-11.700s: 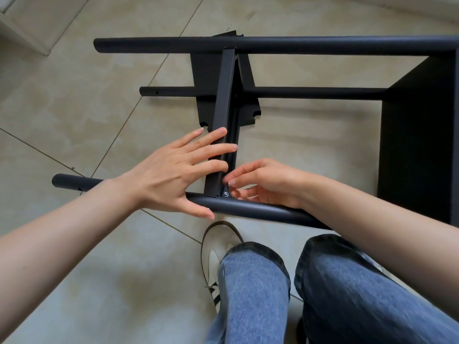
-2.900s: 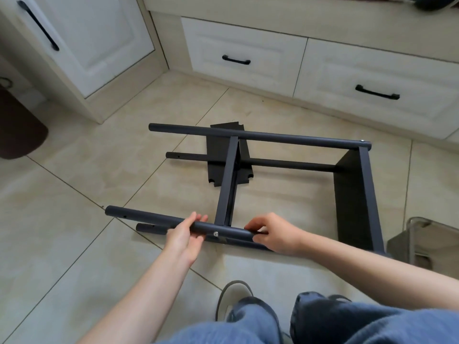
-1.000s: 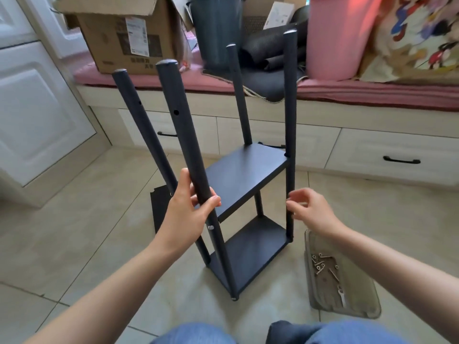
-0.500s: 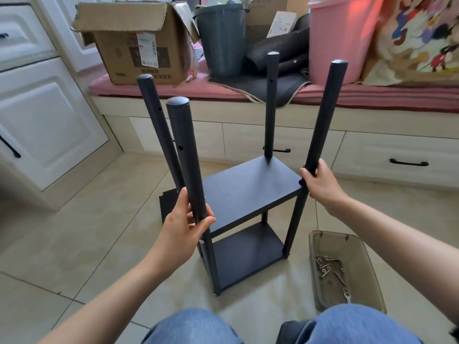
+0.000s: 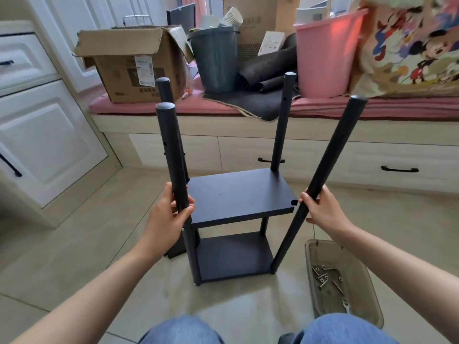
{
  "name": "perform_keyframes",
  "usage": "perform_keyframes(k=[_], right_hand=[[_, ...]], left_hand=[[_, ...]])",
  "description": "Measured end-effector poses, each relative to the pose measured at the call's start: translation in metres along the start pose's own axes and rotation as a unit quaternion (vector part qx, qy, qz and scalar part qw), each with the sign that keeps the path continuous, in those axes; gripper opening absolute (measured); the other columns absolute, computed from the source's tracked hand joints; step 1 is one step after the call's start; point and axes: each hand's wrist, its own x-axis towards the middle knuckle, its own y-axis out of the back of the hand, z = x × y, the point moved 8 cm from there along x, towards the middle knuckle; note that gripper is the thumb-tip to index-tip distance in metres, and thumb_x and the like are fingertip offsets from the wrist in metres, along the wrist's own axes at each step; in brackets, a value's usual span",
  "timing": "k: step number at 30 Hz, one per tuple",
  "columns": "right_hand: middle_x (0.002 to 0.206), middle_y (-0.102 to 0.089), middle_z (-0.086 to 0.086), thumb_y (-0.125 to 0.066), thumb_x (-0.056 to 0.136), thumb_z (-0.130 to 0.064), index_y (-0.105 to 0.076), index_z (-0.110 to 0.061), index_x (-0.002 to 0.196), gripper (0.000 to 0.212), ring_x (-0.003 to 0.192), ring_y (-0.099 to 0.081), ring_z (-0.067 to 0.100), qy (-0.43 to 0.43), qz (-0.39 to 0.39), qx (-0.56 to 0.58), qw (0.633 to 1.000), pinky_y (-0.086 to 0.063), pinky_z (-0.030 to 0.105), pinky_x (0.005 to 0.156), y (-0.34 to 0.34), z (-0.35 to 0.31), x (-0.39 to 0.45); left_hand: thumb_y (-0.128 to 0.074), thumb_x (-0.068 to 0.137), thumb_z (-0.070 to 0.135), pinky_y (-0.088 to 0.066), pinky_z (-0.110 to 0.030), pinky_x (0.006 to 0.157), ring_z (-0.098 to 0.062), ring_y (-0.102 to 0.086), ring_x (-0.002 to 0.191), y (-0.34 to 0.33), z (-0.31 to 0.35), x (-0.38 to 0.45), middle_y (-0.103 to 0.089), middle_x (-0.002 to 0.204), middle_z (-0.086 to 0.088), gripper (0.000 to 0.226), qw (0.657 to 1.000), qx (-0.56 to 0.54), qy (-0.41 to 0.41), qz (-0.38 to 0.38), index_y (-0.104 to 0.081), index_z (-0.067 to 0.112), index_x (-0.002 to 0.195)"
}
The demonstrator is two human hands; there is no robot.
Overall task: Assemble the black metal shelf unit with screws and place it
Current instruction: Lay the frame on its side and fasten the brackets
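On the floor: shelf unit point(image 5: 238, 194) stands upright on the tiles, two boards fitted, four poles rising above them.
Left hand point(image 5: 166, 219): curled round the near left pole point(image 5: 171, 155).
Right hand point(image 5: 323, 212): gripping the near right pole point(image 5: 330, 155), which leans outward to the right.
Near right: tray point(image 5: 372, 309) holding loose screws point(image 5: 323, 278).
Far side: cardboard box point(image 5: 129, 63), grey bin point(image 5: 216, 60) and pink bin point(image 5: 325, 53) on the bench.
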Motion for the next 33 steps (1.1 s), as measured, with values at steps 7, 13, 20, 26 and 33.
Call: perform_keyframes(k=[7,13,20,26,33], right_hand=[[0.079,-0.064,-0.002,-0.059,0.097,-0.029,-0.052,-0.017,0.097,0.014,0.079,-0.065,0.020,0.045,0.012,-0.045,0.998,-0.055,0.038,0.068,0.002,-0.002,-0.021],[0.069,-0.060,-0.005,-0.063,0.095,-0.028,-0.058,-0.018,0.091,0.012,0.064,-0.058,0.005,0.085,0.026,-0.083,0.993,-0.044,0.020,0.061,0.004,-0.006,-0.041],[0.075,-0.063,-0.013,-0.065,0.093,-0.026,-0.062,-0.020,0.090,0.008,0.069,-0.058,-0.005,0.109,-0.011,-0.114,0.987,-0.042,0.008,0.060,-0.003,-0.015,-0.053],[0.081,-0.069,-0.016,-0.068,0.090,-0.034,-0.066,-0.027,0.089,0.007,0.076,-0.064,-0.002,0.082,-0.050,-0.114,0.989,-0.046,0.009,0.061,-0.017,-0.012,-0.054],[0.085,-0.070,-0.023,-0.070,0.088,-0.038,-0.067,-0.035,0.088,0.005,0.086,-0.061,-0.014,0.095,-0.090,-0.111,0.985,-0.046,0.003,0.070,-0.031,-0.018,-0.062]], left_hand=[[-0.067,0.093,0.002,-0.053,-0.017,0.070,-0.013,-0.069,0.095,0.010,-0.007,0.032,-0.067,0.098,0.009,0.031,0.998,0.044,0.003,0.046,-0.048,0.016,0.115],[-0.067,0.093,0.004,-0.056,-0.040,0.085,-0.026,-0.068,0.099,0.002,-0.010,0.058,-0.067,0.110,-0.007,0.036,0.996,0.078,0.010,0.047,-0.048,0.011,0.123],[-0.067,0.092,0.001,-0.054,-0.044,0.088,-0.031,-0.066,0.096,-0.006,-0.022,0.080,-0.065,0.115,-0.010,0.039,0.992,0.100,0.039,0.067,-0.048,0.010,0.125],[-0.068,0.092,0.004,-0.043,-0.034,0.083,-0.022,-0.057,0.097,-0.005,-0.048,0.087,-0.060,0.108,-0.001,0.034,0.985,0.109,0.084,0.105,-0.048,0.012,0.118],[-0.065,0.094,0.002,-0.044,-0.018,0.073,-0.019,-0.059,0.091,-0.008,-0.064,0.098,-0.059,0.113,0.001,0.040,0.982,0.052,0.121,0.135,-0.049,0.016,0.127]])
